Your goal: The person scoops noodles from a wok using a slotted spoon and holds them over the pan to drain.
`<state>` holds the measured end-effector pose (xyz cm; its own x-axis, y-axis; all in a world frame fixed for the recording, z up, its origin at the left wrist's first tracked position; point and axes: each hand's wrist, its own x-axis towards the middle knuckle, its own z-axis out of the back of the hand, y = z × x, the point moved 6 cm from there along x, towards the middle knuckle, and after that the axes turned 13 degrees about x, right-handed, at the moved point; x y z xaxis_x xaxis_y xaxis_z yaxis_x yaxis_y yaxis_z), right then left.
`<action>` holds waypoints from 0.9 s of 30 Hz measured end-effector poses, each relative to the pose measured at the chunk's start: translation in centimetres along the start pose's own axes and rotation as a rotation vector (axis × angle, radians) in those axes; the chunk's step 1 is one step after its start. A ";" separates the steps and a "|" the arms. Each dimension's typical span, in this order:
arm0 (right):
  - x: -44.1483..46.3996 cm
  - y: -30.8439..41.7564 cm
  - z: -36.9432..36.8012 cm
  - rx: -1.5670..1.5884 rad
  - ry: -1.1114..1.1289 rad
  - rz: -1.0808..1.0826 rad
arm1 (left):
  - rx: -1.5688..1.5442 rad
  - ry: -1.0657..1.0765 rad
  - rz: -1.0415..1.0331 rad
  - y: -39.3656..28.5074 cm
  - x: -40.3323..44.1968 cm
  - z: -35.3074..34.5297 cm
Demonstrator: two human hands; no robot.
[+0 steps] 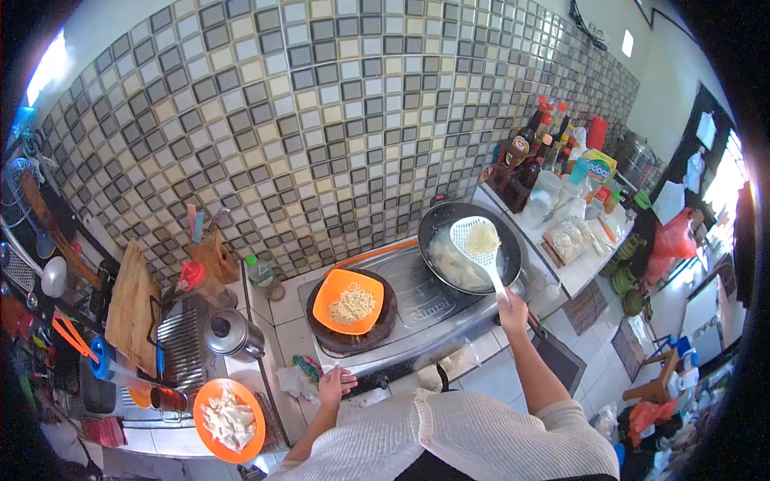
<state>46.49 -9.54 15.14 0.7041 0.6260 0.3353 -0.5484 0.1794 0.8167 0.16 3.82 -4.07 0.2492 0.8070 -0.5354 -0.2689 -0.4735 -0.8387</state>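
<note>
My right hand (513, 311) is closed around the handle of a white slotted skimmer (491, 260). The skimmer's bowl is over a dark wok (515, 252) and carries a pale yellowish lump of food (483, 239). Cloudy liquid (449, 260) with pale pieces in it fills part of the wok. My left hand (337, 385) is low by the stove's front edge, fingers stretched out, holding nothing. Beside it lies a crumpled plastic packet (305, 375); whether they touch I cannot tell. An orange square plate (327, 297) of noodles (351, 305) sits on the left burner.
Left of the stove stand a lidded metal pot (233, 335) and an orange plate (255, 417) of white dumpling-like pieces. Cutting boards (132, 309) lean by the tiled wall. Several bottles (529, 164) and a noodle-filled bag (571, 239) crowd the right counter.
</note>
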 end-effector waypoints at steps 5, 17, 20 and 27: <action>-0.7 0.6 0.6 -0.008 -0.068 0.161 | -0.032 -0.012 0.025 0.2 0.2 -0.1; -0.4 -4.3 0.2 0.110 -0.020 0.017 | -0.021 -0.015 0.017 -0.5 -0.3 -0.2; -0.6 -3.3 -0.5 0.254 -0.068 -0.077 | -0.028 -0.013 0.027 0.0 0.1 -0.1; -1.1 -5.0 -2.4 0.449 -0.027 -0.292 | -0.049 -0.003 0.031 0.0 0.3 -0.1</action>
<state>47.37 -9.31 9.56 0.8130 0.5780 0.0706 -0.0850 -0.0022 0.9964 0.36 3.99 -4.24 0.2385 0.7926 -0.5612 -0.2310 -0.5150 -0.8255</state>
